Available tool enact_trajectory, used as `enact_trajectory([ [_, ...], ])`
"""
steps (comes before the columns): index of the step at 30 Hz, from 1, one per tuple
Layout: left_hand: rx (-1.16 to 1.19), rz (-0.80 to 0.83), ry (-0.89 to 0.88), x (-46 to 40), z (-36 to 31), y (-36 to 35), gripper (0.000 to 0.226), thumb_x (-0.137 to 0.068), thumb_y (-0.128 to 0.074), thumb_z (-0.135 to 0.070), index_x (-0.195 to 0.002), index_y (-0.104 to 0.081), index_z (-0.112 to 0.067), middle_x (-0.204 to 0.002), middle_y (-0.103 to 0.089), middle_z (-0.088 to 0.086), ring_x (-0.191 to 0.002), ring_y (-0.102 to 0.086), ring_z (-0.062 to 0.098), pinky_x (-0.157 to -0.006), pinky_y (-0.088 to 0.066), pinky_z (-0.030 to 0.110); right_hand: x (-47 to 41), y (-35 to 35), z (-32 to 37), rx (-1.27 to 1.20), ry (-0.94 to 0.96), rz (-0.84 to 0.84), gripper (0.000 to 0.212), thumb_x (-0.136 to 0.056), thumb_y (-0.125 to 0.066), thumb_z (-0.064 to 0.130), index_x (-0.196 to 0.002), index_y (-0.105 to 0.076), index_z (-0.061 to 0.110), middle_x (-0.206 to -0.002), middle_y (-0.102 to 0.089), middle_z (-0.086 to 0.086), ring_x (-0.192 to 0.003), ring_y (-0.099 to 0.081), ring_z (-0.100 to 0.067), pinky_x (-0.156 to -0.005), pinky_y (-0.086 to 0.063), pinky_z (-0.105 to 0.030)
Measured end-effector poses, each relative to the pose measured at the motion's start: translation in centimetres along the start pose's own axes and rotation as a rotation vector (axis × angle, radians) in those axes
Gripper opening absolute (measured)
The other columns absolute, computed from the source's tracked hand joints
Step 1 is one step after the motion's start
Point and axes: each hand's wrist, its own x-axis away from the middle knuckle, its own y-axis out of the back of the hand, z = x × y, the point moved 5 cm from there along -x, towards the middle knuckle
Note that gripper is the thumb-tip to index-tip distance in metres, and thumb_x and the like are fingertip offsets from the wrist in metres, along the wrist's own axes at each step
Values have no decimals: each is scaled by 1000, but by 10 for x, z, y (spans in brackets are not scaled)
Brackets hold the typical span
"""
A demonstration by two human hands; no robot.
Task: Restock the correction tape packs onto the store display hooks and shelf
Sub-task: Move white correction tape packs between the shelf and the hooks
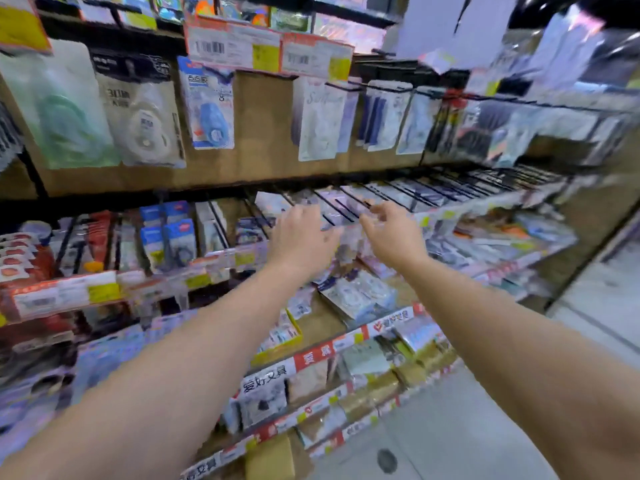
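Both my arms reach forward to the middle shelf row of hooks. My left hand [302, 233] and my right hand [391, 232] are close together at the front of the hooks, fingers curled, with a blurred clear pack [349, 237] between them. Whether either hand grips it I cannot tell. Correction tape packs [145, 109] hang on the upper hooks at the left, beside a blue one [209, 105]. More packs [360, 296] lie loose on the shelf below my hands.
Black wire hooks [398, 197] with flat packs run to the right along the middle row. Price-tag strips [270, 50] sit above the top row. Lower shelves with red and white labels [311, 358] hold small goods. Grey floor [485, 427] lies at the lower right.
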Motion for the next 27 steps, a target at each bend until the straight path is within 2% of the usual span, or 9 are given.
enact_trajectory([
  [4,121,149,-83,24,-34,-54,39,-96,-52,-44,-115,-55,-10,-119,-57,13,-112,-52,34,-90,-46,44,23,21,-74,52,-143,21,40,-97,-54,40,-125,-58,11,-122,-64,-11,-112,-59,-31,-84,-45,-35],
  [6,148,214,-53,32,-30,-81,39,-96,-53,-43,-120,-56,-12,-124,-57,12,-114,-54,32,-91,-47,44,31,19,-99,80,-208,76,45,-98,-53,42,-131,-55,12,-127,-62,-10,-115,-58,-30,-86,-45,-35],
  [9,140,320,32,36,-12,-119,46,-96,-51,-46,-128,-54,-14,-128,-58,10,-116,-55,31,-92,-48,41,36,7,-133,88,-291,145,43,-97,-54,42,-129,-57,14,-122,-64,-12,-108,-60,-32,-87,-48,-36],
  [11,137,383,105,36,3,-139,44,-95,-52,-48,-121,-54,-13,-119,-60,9,-107,-57,28,-87,-49,39,35,-8,-153,60,-323,205,43,-97,-54,41,-130,-55,13,-122,-63,-14,-105,-61,-34,-90,-51,-40],
  [13,135,414,181,33,16,-156,43,-93,-52,-51,-113,-54,-14,-110,-60,7,-99,-58,28,-79,-48,36,31,-24,-170,71,-339,265,45,-97,-54,41,-131,-53,13,-124,-62,-13,-108,-61,-34,-90,-48,-36],
  [15,151,412,239,28,27,-172,43,-93,-53,-51,-117,-54,-15,-116,-60,6,-101,-58,27,-82,-49,35,20,-39,-187,75,-347,303,47,-96,-56,41,-133,-52,12,-126,-62,-14,-111,-59,-35,-91,-47,-36],
  [20,149,441,412,7,40,-219,58,-94,-54,-46,-143,-42,-19,-137,-55,6,-123,-53,28,-94,-44,32,-23,-78,-226,68,-330,447,48,-98,-54,37,-137,-50,11,-129,-62,-12,-114,-59,-31,-94,-48,-36],
  [23,149,489,563,-7,42,-251,58,-89,-53,-56,-135,-46,-22,-136,-55,4,-121,-53,28,-98,-45,35,-54,-100,-251,95,-305,548,49,-98,-53,39,-138,-50,11,-128,-63,-12,-114,-60,-30,-97,-47,-36],
  [27,111,518,750,-21,44,-291,75,-76,-45,-71,-134,-46,-25,-135,-57,2,-120,-55,28,-100,-44,39,-91,-124,-274,95,-276,645,47,-97,-55,41,-134,-52,13,-128,-63,-12,-112,-61,-31,-95,-48,-34],
])
